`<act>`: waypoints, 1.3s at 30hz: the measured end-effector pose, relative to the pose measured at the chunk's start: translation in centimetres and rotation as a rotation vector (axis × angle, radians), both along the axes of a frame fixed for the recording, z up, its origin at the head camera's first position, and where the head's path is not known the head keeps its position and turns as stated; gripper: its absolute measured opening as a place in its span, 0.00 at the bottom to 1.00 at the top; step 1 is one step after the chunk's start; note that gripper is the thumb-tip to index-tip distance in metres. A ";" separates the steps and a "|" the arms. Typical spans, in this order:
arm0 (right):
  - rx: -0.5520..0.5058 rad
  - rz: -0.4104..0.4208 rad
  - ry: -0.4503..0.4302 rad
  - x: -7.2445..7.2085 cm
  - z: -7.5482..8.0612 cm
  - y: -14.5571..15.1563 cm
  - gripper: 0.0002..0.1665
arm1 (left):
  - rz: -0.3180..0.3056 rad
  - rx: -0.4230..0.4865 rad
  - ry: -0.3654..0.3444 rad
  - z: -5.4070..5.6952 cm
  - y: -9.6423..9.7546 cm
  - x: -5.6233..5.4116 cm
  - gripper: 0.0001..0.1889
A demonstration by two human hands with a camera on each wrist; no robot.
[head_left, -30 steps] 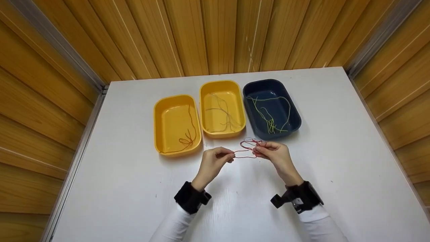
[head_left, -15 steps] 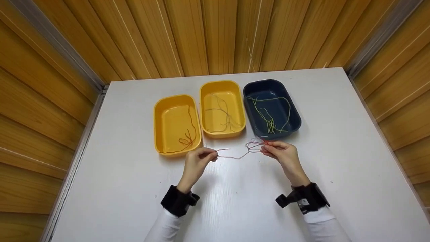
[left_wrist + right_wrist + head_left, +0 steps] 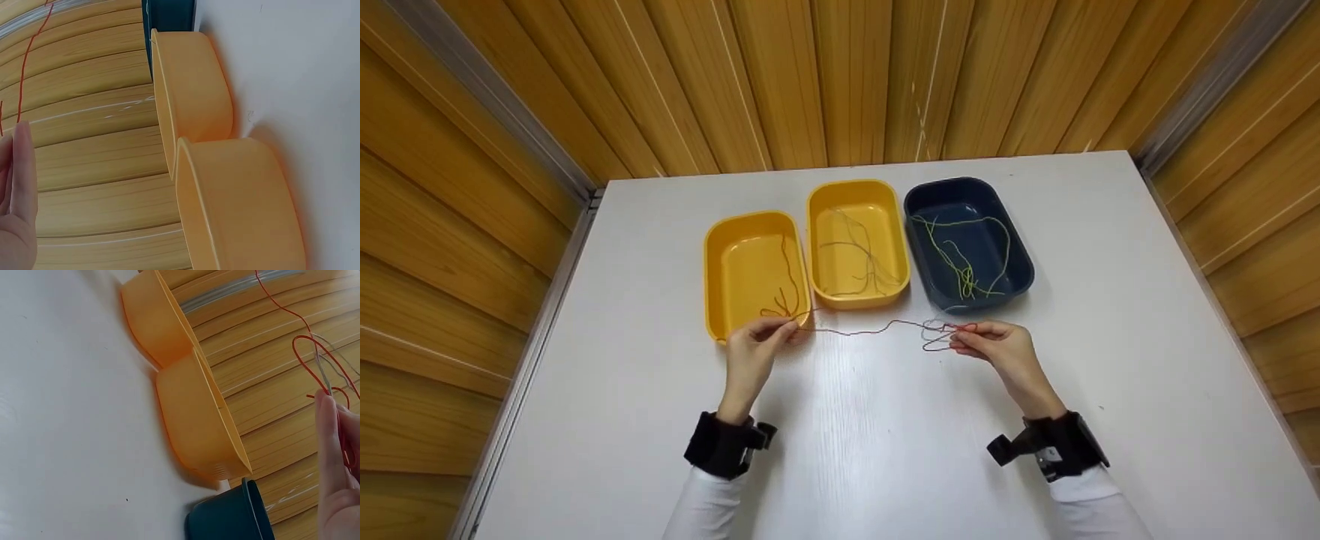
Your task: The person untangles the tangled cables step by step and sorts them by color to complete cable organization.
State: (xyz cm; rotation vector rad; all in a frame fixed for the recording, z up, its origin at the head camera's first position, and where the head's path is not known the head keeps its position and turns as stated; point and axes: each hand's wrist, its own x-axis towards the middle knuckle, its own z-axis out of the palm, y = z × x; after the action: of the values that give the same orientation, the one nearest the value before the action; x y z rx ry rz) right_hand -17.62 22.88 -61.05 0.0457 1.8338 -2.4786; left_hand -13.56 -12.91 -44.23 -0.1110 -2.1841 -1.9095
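A thin red string (image 3: 849, 333) stretches loosely between the two hands in the head view. My left hand (image 3: 754, 349) pinches it close to its free end, at the front corner of the left yellow bin (image 3: 712, 279). Thumb and fingers of my right hand (image 3: 1001, 349) pinch a looped bundle of the red string with a pale grey string (image 3: 325, 371) among it. In the right wrist view the red loops stand above those fingertips, and some of the bundle is hidden behind the hand. The left wrist view shows the red string rising from the left fingertips (image 3: 23, 132).
Inside the left bin lies a brownish-red string (image 3: 789, 259). The middle yellow bin (image 3: 813, 247) holds several pale grey strings (image 3: 851, 244). A dark blue bin (image 3: 1020, 270) with yellow-green string (image 3: 964, 281) stands to the right. All are on a white table (image 3: 870, 450) before wood-panel walls.
My left hand has moved left to the left bin's front corner, drawing out a longer length of red string from the bundle. My right hand has shifted slightly right, still pinching the loops.
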 end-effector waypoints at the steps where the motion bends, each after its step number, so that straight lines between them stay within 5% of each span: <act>1: 0.010 0.003 -0.005 0.0 0.1 0.0 0.20 | 0.010 0.005 0.006 0.1 -0.2 -0.1 0.05; 8: 0.045 0.047 -0.032 0.2 0.2 -0.3 0.19 | 0.034 0.091 0.094 -1.7 -2.0 -1.4 0.07; 9: 0.051 0.056 -0.033 0.2 0.1 -0.3 0.18 | 0.014 0.124 0.123 -3.7 -2.6 -2.3 0.07; 15: 0.089 0.092 -0.016 0.1 -0.2 -0.4 0.17 | 0.056 0.125 0.160 -3.1 -3.1 -2.7 0.06; 16: 0.090 0.099 -0.012 0.1 -0.3 -0.4 0.17 | 0.088 0.099 0.142 -1.4 -2.8 -2.1 0.06; 19: 0.071 0.122 0.012 0.1 -0.3 -0.2 0.16 | 0.089 0.158 0.153 -1.6 -3.4 -2.5 0.06; 22: 0.036 0.099 0.028 0.2 -0.2 0.6 0.16 | 0.104 0.242 0.223 -6.6 -6.7 -5.1 0.06; 26: 0.017 0.023 0.018 0.4 0.0 1.7 0.17 | 0.225 0.269 0.259 -14.6 -12.5 -9.3 0.10; 28: 0.017 0.010 0.016 0.4 0.1 2.0 0.17 | 0.297 0.260 0.254 -15.7 -14.0 -10.1 0.11; 31: -0.001 0.021 0.025 0.4 0.2 2.1 0.17 | 0.336 0.288 0.267 -15.5 -14.7 -10.3 0.11; 36: -0.002 0.024 0.028 0.4 0.2 1.8 0.17 | 0.390 0.400 0.196 -9.0 -12.3 -7.1 0.09; 38: 0.006 0.013 0.020 0.5 0.2 1.7 0.17 | 0.414 0.437 0.189 -7.2 -11.3 -6.0 0.08; 39: 0.008 0.008 0.016 0.5 0.2 1.7 0.17 | 0.425 0.437 0.207 -7.7 -11.4 -6.0 0.09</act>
State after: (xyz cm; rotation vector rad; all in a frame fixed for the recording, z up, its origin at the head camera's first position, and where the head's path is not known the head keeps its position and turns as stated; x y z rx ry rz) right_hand -17.15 24.53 -60.87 0.0184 1.8463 -2.4738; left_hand -19.57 -24.33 -51.95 0.2070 -1.4735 -1.9616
